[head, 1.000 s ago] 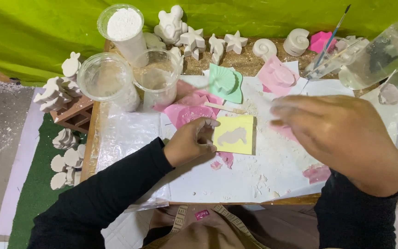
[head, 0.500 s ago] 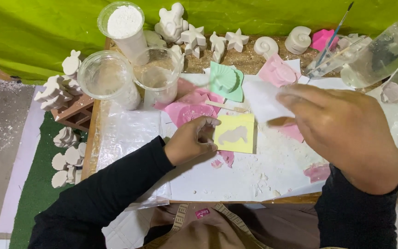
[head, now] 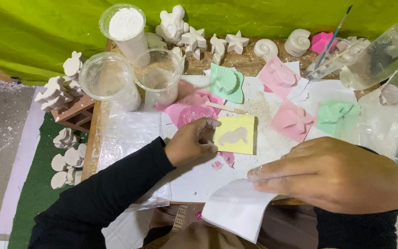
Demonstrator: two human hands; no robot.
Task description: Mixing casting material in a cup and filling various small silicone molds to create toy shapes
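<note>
1. At the bench's near edge, the right hand (head: 332, 177) pinches a white paper sheet (head: 238, 207) under flattened fingers (head: 272, 171); the sheet overhangs the edge toward the lap. Thin and limp, it likely creases easily and is best held by an edge.
2. Mid-bench, the left hand (head: 192, 140) curls its fingers (head: 209, 136) against the left side of a yellow mould (head: 236, 134) with a filled seahorse cavity. It looks soft and flexible, so it probably wants support by its rim.
3. Beyond lie pink moulds (head: 292, 121), green moulds (head: 225, 83) and spilled powder (head: 260, 103).
4. At the far edge stand plastic cups (head: 107, 80), one holding white powder (head: 126, 23), plaster figures (head: 194, 39) and a brush (head: 332, 39).
</note>
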